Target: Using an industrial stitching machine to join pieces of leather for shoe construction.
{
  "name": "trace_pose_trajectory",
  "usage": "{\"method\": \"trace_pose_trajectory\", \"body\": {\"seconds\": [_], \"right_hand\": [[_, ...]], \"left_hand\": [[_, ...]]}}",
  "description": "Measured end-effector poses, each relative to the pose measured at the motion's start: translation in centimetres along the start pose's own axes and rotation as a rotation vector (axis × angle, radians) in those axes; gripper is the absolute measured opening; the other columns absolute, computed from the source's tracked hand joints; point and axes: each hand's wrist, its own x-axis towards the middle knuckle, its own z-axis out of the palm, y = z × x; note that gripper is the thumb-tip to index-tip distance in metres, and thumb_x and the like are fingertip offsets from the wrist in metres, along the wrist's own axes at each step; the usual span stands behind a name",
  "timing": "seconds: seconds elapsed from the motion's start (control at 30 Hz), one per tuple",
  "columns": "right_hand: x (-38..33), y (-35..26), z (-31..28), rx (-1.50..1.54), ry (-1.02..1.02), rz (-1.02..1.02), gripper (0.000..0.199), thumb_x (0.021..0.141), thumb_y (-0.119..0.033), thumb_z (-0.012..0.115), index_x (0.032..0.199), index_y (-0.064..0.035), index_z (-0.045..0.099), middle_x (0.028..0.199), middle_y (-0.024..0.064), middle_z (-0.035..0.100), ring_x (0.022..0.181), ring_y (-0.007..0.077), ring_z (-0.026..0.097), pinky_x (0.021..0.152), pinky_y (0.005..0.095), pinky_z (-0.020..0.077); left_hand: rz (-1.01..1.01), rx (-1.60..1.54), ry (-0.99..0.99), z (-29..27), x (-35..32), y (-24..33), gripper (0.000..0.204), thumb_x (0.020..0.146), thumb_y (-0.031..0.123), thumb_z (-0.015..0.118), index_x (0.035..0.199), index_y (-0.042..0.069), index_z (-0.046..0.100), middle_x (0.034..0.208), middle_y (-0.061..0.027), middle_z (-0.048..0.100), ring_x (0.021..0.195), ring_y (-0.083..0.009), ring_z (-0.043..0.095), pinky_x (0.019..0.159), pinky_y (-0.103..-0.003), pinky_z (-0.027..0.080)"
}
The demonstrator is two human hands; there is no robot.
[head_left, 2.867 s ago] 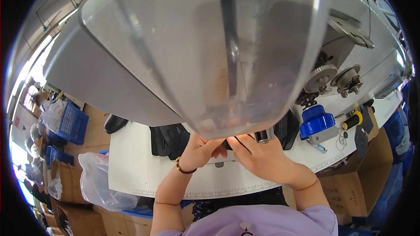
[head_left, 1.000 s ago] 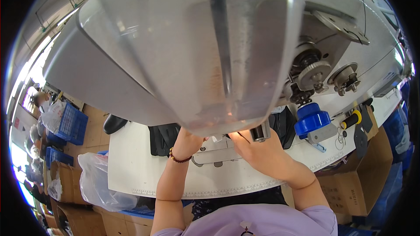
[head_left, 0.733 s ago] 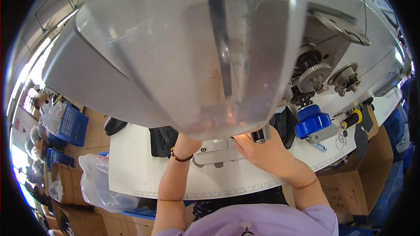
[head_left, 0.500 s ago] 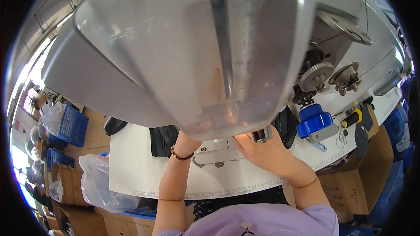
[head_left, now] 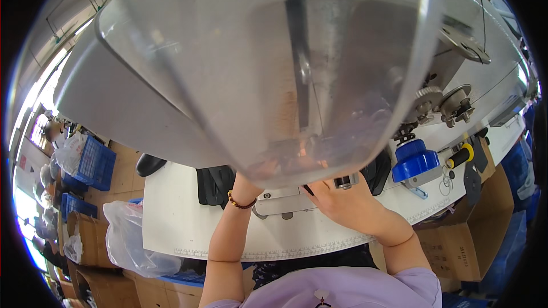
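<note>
right hand [head_left: 342, 202] at frame centre pressing on a metal plate [head_left: 282, 204] on the white table [head_left: 171, 217], grip unclear, left hand hidden behind a large blurred translucent cover [head_left: 274, 68], black fabric pieces [head_left: 214, 182] beside, blue crates [head_left: 94, 162] holding bags at left

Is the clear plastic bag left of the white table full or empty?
Cannot tell: the clear plastic bag bulges beside the table, but its contents are not visible.

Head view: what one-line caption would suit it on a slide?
Seen from above, a person's right hand rests at a metal plate on a white table; the left hand is hidden behind a big clear cover.
</note>
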Motion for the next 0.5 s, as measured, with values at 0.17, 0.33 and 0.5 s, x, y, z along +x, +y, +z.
{"method": "trace_pose_trajectory", "body": {"seconds": [0.17, 0.33, 0.5], "right_hand": [[-0.1, -0.4, -0.1, 0.107, -0.017, 0.028, 0.03, 0.061, -0.012, 0.06, 0.087, -0.0044, 0.049, 0.095, 0.0092, 0.048, 0.086, 0.0234, 0.047, 0.065, 0.0328, 0.0408], [-0.2, 0.2, 0.0, 0.172, -0.06, 0.05, 0.027, 0.061, -0.011, 0.06, 0.084, -0.0056, 0.048, 0.091, 0.0065, 0.049, 0.084, 0.0228, 0.047, 0.062, 0.0316, 0.0408], [-0.1, 0.1, 0.0, 0.185, -0.04, 0.024, 0.026, 0.061, -0.01, 0.06, 0.084, -0.0064, 0.048, 0.089, 0.0055, 0.05, 0.079, 0.0222, 0.049, 0.06, 0.0308, 0.0409]], "left_hand": [[0.069, 0.109, 0.084, 0.2, -0.2, 0.0, 0.019, 0.078, 0.007, 0.042, 0.062, 0.0, 0.05, 0.055, -0.0005, 0.048, 0.05, -0.0047, 0.041, 0.044, -0.017, 0.031], [-0.393, -0.301, -0.039, 0.1, -1.2, 4.3, 0.023, 0.08, 0.011, 0.041, 0.062, 0.0, 0.052, 0.052, -0.0036, 0.051, 0.044, -0.0047, 0.041, 0.041, -0.016, 0.032], [-0.326, -0.281, -0.18, 1.5, -2.1, 5.6, 0.023, 0.079, 0.013, 0.044, 0.065, -0.001, 0.056, 0.055, -0.0055, 0.055, 0.044, -0.0032, 0.046, 0.039, -0.014, 0.032]]}}
